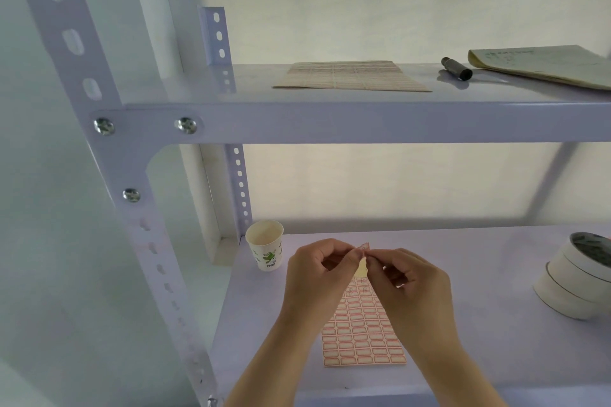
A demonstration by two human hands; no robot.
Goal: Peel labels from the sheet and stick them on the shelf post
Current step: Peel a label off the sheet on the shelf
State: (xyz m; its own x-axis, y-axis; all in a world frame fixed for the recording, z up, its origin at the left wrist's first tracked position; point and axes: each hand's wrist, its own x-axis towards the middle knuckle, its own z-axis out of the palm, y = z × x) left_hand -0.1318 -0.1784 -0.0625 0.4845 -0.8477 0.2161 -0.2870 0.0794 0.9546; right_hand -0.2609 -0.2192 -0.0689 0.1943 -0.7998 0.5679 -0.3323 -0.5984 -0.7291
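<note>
Pinching one small label (363,246) between both hands, your left hand (319,269) and right hand (408,277) grip it above the sheet (362,330). It looks flimsy and sticky; hold its edge. The shelf post (145,228) stands at nine o'clock.

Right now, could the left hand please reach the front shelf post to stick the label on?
Probably yes: the left hand pinches the peeled label with the right hand, and nothing stands between it and the front shelf post.
</note>
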